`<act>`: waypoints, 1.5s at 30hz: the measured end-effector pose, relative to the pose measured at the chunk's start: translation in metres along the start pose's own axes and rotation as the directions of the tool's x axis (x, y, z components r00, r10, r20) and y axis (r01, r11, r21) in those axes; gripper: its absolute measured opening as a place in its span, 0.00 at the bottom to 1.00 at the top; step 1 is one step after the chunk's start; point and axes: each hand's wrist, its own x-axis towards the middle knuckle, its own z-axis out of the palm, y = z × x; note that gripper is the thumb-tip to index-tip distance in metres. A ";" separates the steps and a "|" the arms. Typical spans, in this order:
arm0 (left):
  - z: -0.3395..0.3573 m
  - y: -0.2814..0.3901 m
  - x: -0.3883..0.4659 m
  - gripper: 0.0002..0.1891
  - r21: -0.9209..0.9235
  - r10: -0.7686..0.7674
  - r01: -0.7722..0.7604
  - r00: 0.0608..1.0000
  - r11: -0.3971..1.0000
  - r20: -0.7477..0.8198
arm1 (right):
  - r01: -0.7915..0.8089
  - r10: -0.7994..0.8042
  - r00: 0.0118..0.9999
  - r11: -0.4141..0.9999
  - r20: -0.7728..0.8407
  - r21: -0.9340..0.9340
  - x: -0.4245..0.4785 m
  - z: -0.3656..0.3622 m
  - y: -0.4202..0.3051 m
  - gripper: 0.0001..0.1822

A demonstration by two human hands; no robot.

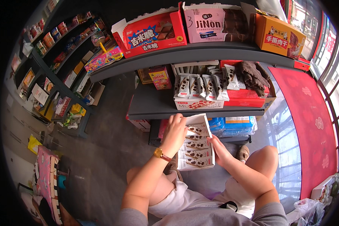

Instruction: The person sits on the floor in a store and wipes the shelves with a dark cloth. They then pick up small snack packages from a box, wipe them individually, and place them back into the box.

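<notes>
An open white cardboard carton (196, 167) is held tilted above my lap. Inside it lies a row of several wrapped snack bars (197, 145) in white packets with dark spots. At the carton's upper left, my left hand (175, 127) curls its fingers over the wall; its fingertips are partly hidden there. My right hand (221, 149) grips the opposite side wall, thumb on the rim. Just beyond, on the grey shelf (155, 106), a fuller display box (199, 105) carries upright packets (196, 86) of similar look.
A brown cloth (254, 76) lies on red boxes (244, 101) right of the display box. Above, a shelf edge (180, 56) holds red (155, 34), pink (214, 25) and orange cartons (279, 36). Blue plastic packs (231, 125) sit low down. A red mat (308, 127) runs along the right.
</notes>
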 end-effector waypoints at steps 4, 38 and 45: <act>0.009 0.003 -0.007 0.13 -0.135 0.136 -0.105 0.960 0.985 0.244 | 0.039 -0.039 0.999 0.999 0.003 -0.038 -0.001 0.002 0.000 0.35; 0.028 -0.042 0.089 0.20 -0.234 -0.577 0.561 0.817 0.794 0.000 | -0.013 0.007 0.998 0.994 -0.059 -0.106 -0.002 -0.020 -0.002 0.41; 0.008 -0.043 0.082 0.11 -0.408 -0.463 0.347 0.855 0.845 -0.232 | -0.002 -0.002 0.999 0.994 -0.034 -0.105 -0.001 -0.016 0.001 0.41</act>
